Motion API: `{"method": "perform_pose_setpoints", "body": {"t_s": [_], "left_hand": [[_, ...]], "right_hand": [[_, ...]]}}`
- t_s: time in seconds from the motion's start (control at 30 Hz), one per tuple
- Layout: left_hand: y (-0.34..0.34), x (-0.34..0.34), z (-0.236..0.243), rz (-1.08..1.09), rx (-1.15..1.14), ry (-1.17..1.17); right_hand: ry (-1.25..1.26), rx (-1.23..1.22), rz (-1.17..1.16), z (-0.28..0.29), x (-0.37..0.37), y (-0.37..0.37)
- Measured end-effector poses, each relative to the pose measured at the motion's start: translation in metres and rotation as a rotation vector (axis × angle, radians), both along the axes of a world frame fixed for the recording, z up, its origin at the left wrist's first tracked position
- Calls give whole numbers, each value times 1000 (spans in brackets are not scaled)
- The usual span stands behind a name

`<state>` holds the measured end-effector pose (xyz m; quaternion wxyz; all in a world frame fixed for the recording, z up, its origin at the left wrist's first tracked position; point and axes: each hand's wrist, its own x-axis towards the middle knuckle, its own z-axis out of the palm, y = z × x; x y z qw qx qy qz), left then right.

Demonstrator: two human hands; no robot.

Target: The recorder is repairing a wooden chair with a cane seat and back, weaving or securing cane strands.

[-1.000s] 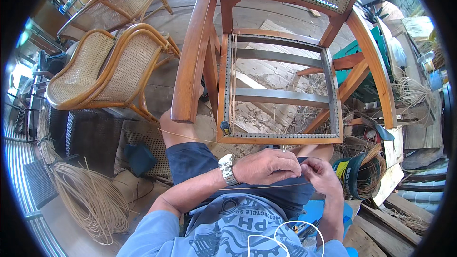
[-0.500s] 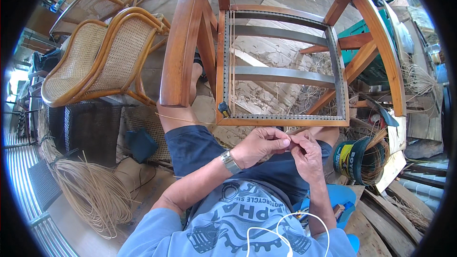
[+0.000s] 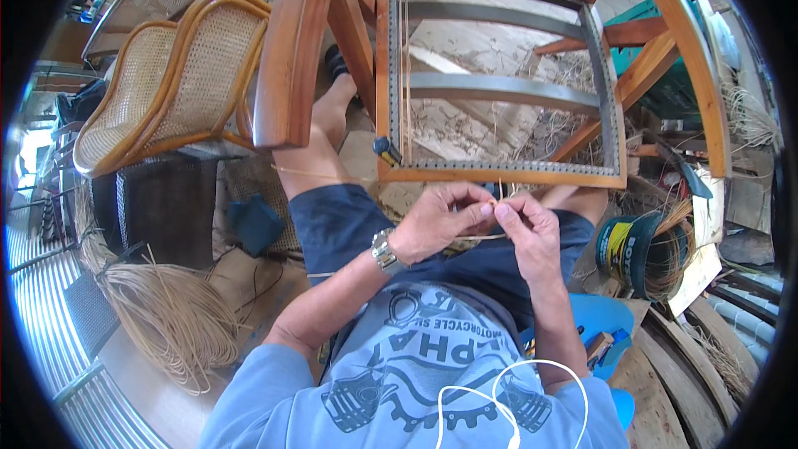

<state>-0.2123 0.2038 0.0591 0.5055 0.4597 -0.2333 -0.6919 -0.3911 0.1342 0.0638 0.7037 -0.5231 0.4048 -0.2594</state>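
Note:
My left hand (image 3: 445, 220) and my right hand (image 3: 528, 224) meet above my lap, just short of the chair's front rail. Both pinch a thin cane strand (image 3: 482, 238), part of which curves below the fingers. In front of them stands a wooden chair frame (image 3: 499, 175) with an open seat and small holes all along its rails. A few pale cane strands (image 3: 406, 75) run front to back along the seat's left side. At the near left corner of the seat, a dark peg-like tool with a yellow band (image 3: 385, 150) stands by the holes.
A large coil of cane (image 3: 170, 316) lies at the left, below a rattan chair (image 3: 208, 75) with woven panels. To my right, a dark green bucket (image 3: 619, 254) holds cane bundles. Boards (image 3: 673, 366) and a blue container (image 3: 603, 337) are near my right arm.
The chair frame sits higher and a little differently angled in the picture. Both hands have risen slightly, still pinching together, and the curved strand below the fingers now shows more.

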Motion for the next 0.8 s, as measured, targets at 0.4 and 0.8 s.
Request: {"method": "perform_pose_setpoints", "body": {"t_s": [0.4,0.8], "left_hand": [[13,-2,0,48,-610,-1129],[-15,-6,-2,336,-366,-1084]], "right_hand": [[40,262,37,-6,7,-5],[-393,633,-130,-11,33,-4]]}}
